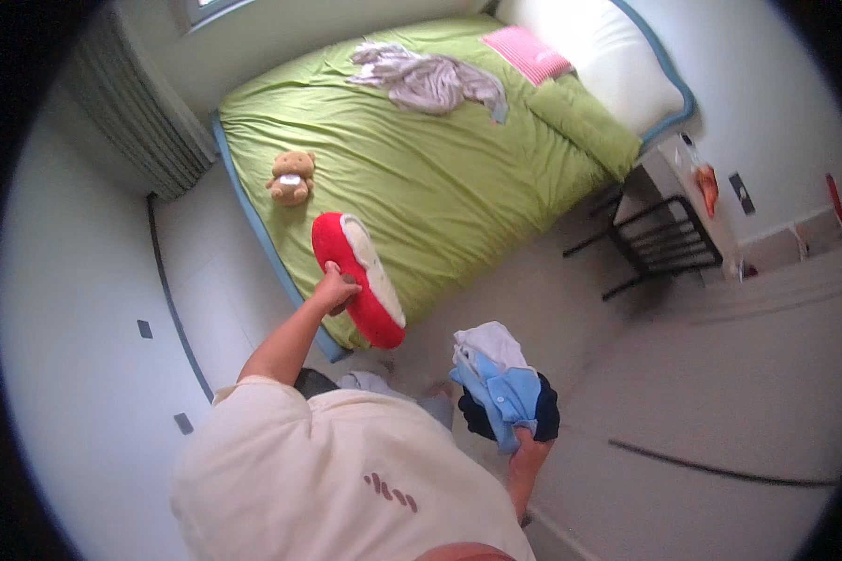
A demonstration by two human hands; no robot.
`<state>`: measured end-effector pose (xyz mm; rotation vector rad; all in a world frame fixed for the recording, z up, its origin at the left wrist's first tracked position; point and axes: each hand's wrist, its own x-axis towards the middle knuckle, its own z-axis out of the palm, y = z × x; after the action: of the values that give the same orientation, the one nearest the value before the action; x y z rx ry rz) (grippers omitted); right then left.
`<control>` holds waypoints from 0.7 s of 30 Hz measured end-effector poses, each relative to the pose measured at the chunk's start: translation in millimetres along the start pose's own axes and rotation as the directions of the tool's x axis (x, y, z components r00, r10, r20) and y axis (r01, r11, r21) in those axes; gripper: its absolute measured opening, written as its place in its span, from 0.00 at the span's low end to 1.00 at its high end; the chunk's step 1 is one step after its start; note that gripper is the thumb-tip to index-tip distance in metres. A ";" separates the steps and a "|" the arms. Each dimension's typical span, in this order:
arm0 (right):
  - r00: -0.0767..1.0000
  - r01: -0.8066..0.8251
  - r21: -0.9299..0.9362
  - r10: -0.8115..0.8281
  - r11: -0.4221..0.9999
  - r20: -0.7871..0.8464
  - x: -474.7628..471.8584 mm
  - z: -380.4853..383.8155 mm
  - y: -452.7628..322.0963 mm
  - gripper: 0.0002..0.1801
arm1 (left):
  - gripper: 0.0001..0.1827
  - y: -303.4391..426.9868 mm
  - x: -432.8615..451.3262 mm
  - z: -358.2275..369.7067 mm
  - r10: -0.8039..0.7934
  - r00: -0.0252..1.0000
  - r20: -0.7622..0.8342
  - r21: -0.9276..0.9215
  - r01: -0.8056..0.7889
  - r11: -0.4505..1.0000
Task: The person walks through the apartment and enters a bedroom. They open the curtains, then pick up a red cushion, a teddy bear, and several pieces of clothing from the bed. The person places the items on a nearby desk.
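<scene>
My left hand [338, 289] is shut on a long red and cream plush cushion [359, 280], its thumb pressing into the red side. The cushion is held up over the corner of the bed's foot end. Lower right, a bundle of folded clothes [509, 393] in white, light blue and black is held from below by my right hand [531, 449]. A button shows on the blue garment. Just beyond the cushion, a brown teddy bear [292, 179] lies on the bed's green sheet [407, 182].
A crumpled greyish-pink cloth [435, 80], a pink striped pillow [528, 55] and a green pillow [586, 126] lie on the bed. By the headboard [603, 56] stand a black metal chair [663, 238] and a small table [680, 165]. A grey curtain [137, 105] hangs at left.
</scene>
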<state>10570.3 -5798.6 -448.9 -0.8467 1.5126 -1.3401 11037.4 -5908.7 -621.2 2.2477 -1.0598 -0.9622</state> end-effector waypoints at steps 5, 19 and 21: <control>0.919 0.120 -0.023 -0.102 0.993 0.381 111.9 -1.6 -10.5 0.36 | 0.39 19.7 -23.7 -8.9 0.043 0.991 -0.127 -0.190 -0.067 0.980; 0.644 0.284 0.076 -0.249 0.956 0.724 269.2 92.7 -70.1 0.30 | 0.34 76.6 -83.2 -54.6 -0.005 0.799 -0.602 0.139 0.111 0.984; 0.613 0.306 0.072 -0.254 0.949 0.748 279.7 122.2 -74.1 0.29 | 0.36 83.8 -66.5 -67.3 -0.026 0.827 -0.562 0.132 0.120 0.984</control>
<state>10582.5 -6111.8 -427.5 -1.5097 0.7664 -0.9371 11018.9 -5897.2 -496.7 2.4861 -0.8028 -0.1967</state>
